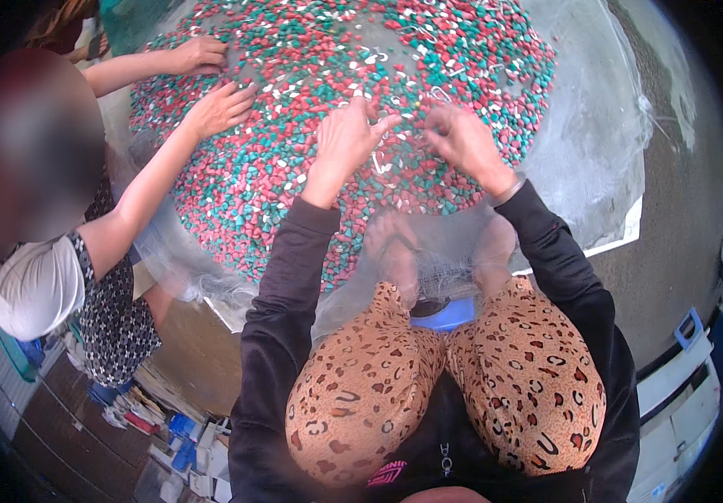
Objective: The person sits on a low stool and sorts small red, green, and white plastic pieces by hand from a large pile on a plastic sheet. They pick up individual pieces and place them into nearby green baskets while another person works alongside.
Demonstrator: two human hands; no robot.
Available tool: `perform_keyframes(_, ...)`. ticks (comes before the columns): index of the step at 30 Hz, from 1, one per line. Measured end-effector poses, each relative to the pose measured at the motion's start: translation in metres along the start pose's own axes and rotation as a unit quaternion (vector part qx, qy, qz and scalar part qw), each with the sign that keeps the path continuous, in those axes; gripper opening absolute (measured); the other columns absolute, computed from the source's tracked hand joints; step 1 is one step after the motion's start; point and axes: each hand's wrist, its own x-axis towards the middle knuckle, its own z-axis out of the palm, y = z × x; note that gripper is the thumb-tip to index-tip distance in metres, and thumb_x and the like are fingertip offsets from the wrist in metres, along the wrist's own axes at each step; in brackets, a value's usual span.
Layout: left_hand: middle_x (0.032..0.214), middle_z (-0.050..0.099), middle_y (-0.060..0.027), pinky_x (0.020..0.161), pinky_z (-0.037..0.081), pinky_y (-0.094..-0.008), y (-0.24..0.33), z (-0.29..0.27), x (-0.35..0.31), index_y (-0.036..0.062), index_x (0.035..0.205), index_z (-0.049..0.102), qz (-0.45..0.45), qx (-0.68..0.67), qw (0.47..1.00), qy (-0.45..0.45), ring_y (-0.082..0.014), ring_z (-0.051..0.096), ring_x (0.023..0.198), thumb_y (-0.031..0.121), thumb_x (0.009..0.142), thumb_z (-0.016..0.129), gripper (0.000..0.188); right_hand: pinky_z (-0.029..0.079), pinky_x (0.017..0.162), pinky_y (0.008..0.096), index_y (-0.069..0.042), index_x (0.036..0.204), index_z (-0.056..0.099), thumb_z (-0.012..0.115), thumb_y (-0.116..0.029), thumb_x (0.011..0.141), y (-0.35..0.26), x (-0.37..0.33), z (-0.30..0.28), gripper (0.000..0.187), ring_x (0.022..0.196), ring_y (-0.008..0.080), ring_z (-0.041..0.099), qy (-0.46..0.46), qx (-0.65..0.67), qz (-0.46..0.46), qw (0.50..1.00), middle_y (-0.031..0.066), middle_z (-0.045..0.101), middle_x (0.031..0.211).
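Observation:
A broad heap of small red, green and white plastic pieces (273,180) spreads over a clear plastic sheet. Above its middle my left hand (346,141) has thumb and forefinger apart, and I see nothing held between them. My right hand (466,144) is bent over the pieces a short way to the right. Its fingers curl inward and are blurred, so their grip is unclear. Close to the right fingertips lies a white hook-shaped piece (440,94). Another white bent piece (380,163) rests between my hands, nearer to me.
At the left a co-worker reaches over the heap with a hand (223,111) and a second hand (199,55). The clear sheet (600,168) extends past the heap on the right. A white and blue plastic item (676,386) stands at lower right; assorted containers (189,448) lie lower left.

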Motion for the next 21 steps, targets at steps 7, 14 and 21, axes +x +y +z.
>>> perform_keyframes(7,0.067,0.063,-0.0089,0.056,0.049,-0.0336,-0.004,-0.015,0.015,0.0042,0.088,0.061,-0.002,-0.148,0.985,-0.085,-0.0191,0.065,0.063,0.037,0.087,0.065,0.033,0.053,0.067,0.0425,-0.013,0.115,0.061,0.067,-0.015,0.080,-0.007,-0.005,-0.025,0.035,0.081,0.0308,0.064,0.033,-0.071,-0.054,0.995,0.0141,0.058,0.099)
perform_keyframes(14,0.069,0.056,0.0038,0.055,0.043,-0.0267,-0.021,-0.037,0.001,0.0090,0.087,0.059,0.000,-0.264,0.962,-0.062,-0.0075,0.052,0.063,0.032,0.090,0.065,0.024,0.051,0.064,0.0420,-0.007,0.096,0.062,0.064,-0.009,0.080,-0.008,0.001,0.006,0.017,0.077,0.0294,0.065,0.006,-0.162,-0.104,0.981,0.0113,0.059,0.084)
perform_keyframes(21,0.068,0.053,0.0066,0.050,0.038,-0.0229,-0.034,-0.035,0.007,0.0105,0.085,0.060,-0.106,-0.449,0.873,-0.159,-0.0046,0.046,0.059,0.031,0.092,0.064,0.021,0.049,0.066,0.0386,-0.008,0.109,0.060,0.065,-0.011,0.082,-0.007,-0.010,-0.028,0.028,0.079,0.0280,0.066,-0.052,0.073,0.085,0.992,0.0124,0.066,0.083)
